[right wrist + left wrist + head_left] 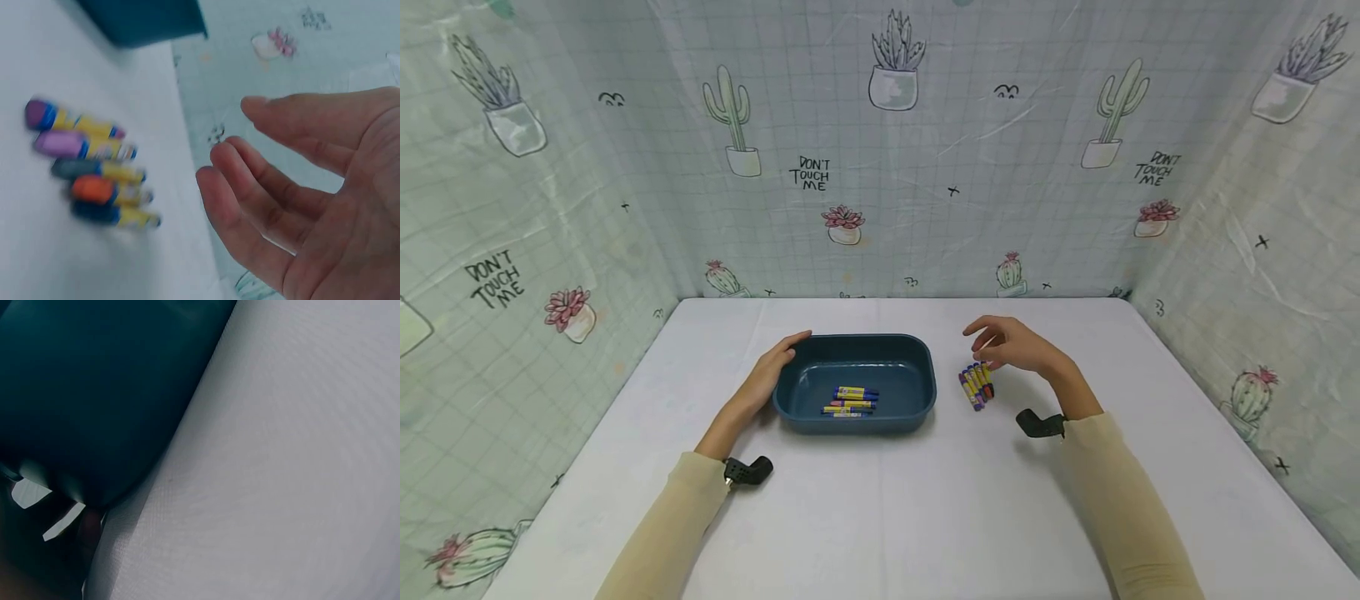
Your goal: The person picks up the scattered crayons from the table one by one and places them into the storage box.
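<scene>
A dark blue rectangular plastic container (854, 426) stands on the table with several yellow-wrapped crayons (853, 403) lying in it. My left hand (767, 375) holds its far left corner, thumb at the rim and fingers along the outer wall; the left wrist view shows the fingertips dark against that wall. To the right of the container, several more crayons (94, 147) lie side by side on the table, with purple, pink, grey, orange and dark tips. Just above their far ends hovers my right hand (1011, 343), fingers loosely bent and apart from the thumb, nothing between them.
The white table (880, 517) reaches forward to a patterned cloth backdrop (925, 225) with cactus drawings, which also hangs along both sides. A black wrist camera (748, 471) is strapped to the left wrist, another wrist camera (1040, 423) to the right one.
</scene>
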Available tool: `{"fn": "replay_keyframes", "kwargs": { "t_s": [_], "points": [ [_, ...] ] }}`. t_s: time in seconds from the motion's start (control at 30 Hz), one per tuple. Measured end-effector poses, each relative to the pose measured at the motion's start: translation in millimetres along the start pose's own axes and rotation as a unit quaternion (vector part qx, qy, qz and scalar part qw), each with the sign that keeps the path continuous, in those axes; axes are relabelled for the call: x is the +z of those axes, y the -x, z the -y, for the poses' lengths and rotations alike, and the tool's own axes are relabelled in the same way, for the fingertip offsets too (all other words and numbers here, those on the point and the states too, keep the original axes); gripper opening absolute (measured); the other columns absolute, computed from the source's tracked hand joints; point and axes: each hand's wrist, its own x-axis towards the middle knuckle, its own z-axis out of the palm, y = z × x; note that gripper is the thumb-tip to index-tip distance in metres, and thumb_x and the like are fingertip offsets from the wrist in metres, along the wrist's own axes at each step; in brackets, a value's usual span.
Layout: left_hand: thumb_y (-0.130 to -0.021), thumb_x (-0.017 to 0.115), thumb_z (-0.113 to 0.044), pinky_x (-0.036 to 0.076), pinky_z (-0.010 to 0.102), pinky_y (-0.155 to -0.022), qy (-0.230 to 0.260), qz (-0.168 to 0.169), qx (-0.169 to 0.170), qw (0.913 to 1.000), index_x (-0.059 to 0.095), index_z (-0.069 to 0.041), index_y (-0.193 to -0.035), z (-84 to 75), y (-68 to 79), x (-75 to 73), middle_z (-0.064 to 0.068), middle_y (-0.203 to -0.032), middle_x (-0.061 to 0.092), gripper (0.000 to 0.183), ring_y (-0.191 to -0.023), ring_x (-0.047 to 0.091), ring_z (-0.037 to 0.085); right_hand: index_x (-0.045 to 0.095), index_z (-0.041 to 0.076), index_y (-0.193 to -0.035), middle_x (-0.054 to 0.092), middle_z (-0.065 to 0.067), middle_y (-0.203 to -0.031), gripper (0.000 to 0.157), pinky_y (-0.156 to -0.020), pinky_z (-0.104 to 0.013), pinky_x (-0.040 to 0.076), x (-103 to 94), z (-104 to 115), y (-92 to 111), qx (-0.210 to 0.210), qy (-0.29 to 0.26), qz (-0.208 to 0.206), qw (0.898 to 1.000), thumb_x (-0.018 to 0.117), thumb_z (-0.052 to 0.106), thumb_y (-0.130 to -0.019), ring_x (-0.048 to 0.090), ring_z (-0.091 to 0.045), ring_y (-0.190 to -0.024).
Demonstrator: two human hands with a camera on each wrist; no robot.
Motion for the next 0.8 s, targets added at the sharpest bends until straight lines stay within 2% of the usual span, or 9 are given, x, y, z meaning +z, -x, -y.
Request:
{"fn": "replay_keyframes", "kwargs": {
  "t_s": [0.13, 0.23, 0.47, 0.8],
  "points": [
    [-0.113, 0.027, -0.014, 0.011, 0.063, -0.129, 0.009, 0.007, -0.009, 0.9999, 0.035, -0.005, -0.16, -20.9, 7.6, -1.1, 0.019, -0.169, 0.03, 0.049, -0.16, 0.019, 0.042, 0.053, -0.002, -0.143, 0.06, -0.033, -0.131, 0.047, -0.088, -0.045, 0.063, -3.2, -16, 5, 0.032, -0.011, -0.008, 0.999, 0.063, 0.009, -0.099, 0.067, -0.041, -0.113],
    [-0.112, 0.028, -0.012, 0.012, 0.062, -0.13, 0.005, 0.008, -0.009, 0.9999, 0.036, -0.003, -0.159, -29.6, 10.5, -2.2, 0.02, -0.168, 0.031, 0.049, -0.159, 0.02, 0.042, 0.053, -0.004, -0.144, 0.059, -0.032, -0.132, 0.048, -0.088, -0.045, 0.063, -4.9, -24, 7, 0.05, -0.019, -0.008, 0.999, 0.064, 0.008, -0.099, 0.067, -0.039, -0.113],
    [-0.112, 0.027, -0.012, 0.013, 0.062, -0.129, -0.005, 0.012, -0.009, 0.9999, 0.035, -0.003, -0.16, -32.3, 8.1, -0.3, 0.02, -0.168, 0.03, 0.049, -0.159, 0.02, 0.041, 0.054, -0.003, -0.143, 0.062, -0.027, -0.128, 0.052, -0.086, -0.041, 0.064, -5.9, -38, 2, 0.097, -0.028, 0.005, 0.995, 0.068, 0.008, -0.094, 0.068, -0.03, -0.105],
    [-0.112, 0.027, -0.01, 0.014, 0.062, -0.129, -0.004, 0.007, -0.005, 1.0, 0.035, -0.001, -0.159, -33.5, 4.6, 2.4, 0.021, -0.168, 0.031, 0.049, -0.159, 0.02, 0.042, 0.053, -0.004, -0.143, 0.066, -0.022, -0.12, 0.058, -0.08, -0.035, 0.064, -5.3, -49, -9, 0.118, 0.01, 0.036, 0.992, 0.073, 0.009, -0.09, 0.068, -0.022, -0.093]
  ]
}}
